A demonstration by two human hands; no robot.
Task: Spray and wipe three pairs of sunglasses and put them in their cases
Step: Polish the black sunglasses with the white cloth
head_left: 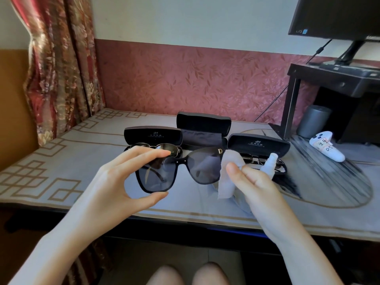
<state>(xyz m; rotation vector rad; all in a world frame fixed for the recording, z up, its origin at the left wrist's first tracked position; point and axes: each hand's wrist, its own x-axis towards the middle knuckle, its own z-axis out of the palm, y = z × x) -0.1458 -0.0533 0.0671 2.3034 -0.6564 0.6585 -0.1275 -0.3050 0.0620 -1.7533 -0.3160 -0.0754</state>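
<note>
A patterned curtain (59, 64) is hung at the left. At the right a monitor (337, 15) is set on a dark stand (333, 77). Under it a grey cylinder (313, 121), perhaps a cup, is placed, and a white controller (327, 146) is laid near it on the table cover (61, 161).

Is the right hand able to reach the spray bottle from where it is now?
Probably yes: the spray bottle sits just beyond the right hand, with nothing between them. But that hand is pinching the cloth, so it would likely need to free its fingers first.
</note>
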